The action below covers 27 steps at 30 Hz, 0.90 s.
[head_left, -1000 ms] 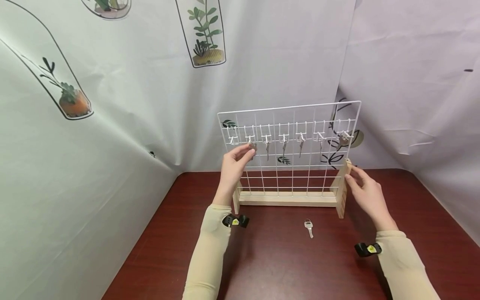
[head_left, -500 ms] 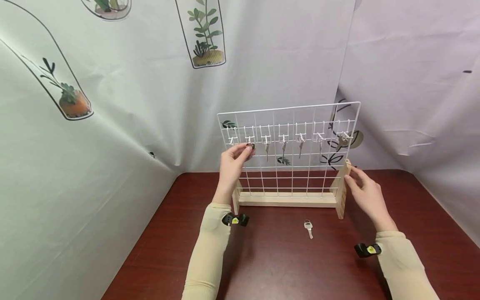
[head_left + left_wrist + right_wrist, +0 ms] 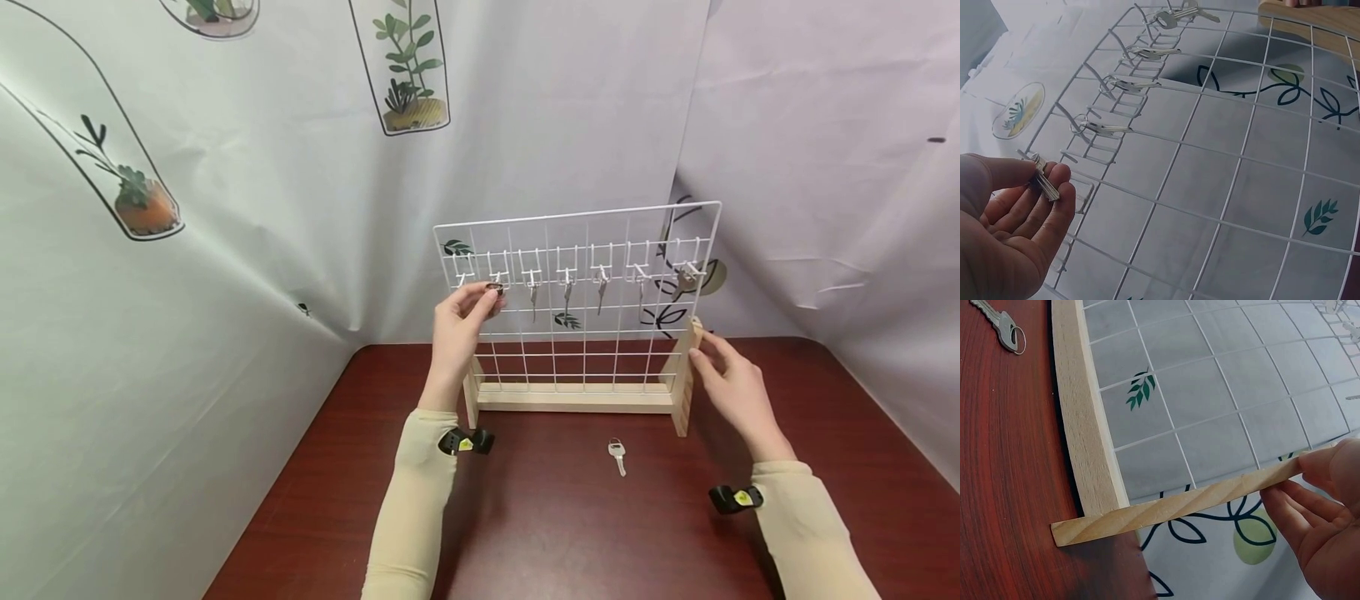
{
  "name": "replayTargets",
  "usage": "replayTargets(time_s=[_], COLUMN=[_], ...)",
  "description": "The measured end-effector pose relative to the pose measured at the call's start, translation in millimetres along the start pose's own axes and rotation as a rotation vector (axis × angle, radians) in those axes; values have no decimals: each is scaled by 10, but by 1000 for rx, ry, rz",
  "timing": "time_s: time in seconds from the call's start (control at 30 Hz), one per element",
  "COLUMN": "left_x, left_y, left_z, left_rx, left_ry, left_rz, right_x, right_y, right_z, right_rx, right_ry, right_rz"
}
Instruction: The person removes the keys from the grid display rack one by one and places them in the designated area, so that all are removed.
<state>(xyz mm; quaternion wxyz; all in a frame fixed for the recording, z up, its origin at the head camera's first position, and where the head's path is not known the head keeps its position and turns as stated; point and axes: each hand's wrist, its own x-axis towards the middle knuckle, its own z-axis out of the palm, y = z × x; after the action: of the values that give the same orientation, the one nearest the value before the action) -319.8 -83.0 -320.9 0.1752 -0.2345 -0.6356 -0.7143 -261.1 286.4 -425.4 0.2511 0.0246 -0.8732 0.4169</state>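
Observation:
My left hand (image 3: pixel 453 329) is raised at the left part of a white wire grid rack, right below its second hook (image 3: pixel 497 277) from the left. Thumb and fingers pinch a small silver key (image 3: pixel 1046 182), seen best in the left wrist view, its blade pointing down. Further right, several keys (image 3: pixel 1105 129) hang by rings from the rack's hooks. My right hand (image 3: pixel 738 390) holds the upper end of the rack's right wooden leg (image 3: pixel 1179 503) between thumb and fingers. Another silver key (image 3: pixel 617 455) with a ring lies on the table before the rack.
The rack's wooden base bar (image 3: pixel 576 402) stands on a dark red-brown table (image 3: pixel 540 508). Close behind hangs a pale curtain (image 3: pixel 562 125) with printed plants, which also runs along both sides. The leftmost hook (image 3: pixel 462 281) carries no key.
My left hand has shifted slightly left, and the key in its fingers has turned from hanging down toward lying flatter in the head view. My right hand stays on the wooden leg.

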Motion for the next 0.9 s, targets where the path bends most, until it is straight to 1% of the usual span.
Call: replayTargets(time_s=[0.37, 0.67, 0.83, 0.9], left_x=[-132, -289, -383, -417], left_y=[39, 33, -12, -46], left_z=[-100, -135, -129, -127], left_rx=[43, 85, 86, 101], left_ry=[-48, -95, -138, -154], left_rz=[44, 28, 7, -10], right_x=[-1, -5, -5, 0], right_y=[7, 17, 21, 18], right_z=[8, 12, 8, 7], right_rx=[8, 7, -1, -1], right_ry=[-8, -7, -7, -6], right_rz=[8, 11, 12, 10])
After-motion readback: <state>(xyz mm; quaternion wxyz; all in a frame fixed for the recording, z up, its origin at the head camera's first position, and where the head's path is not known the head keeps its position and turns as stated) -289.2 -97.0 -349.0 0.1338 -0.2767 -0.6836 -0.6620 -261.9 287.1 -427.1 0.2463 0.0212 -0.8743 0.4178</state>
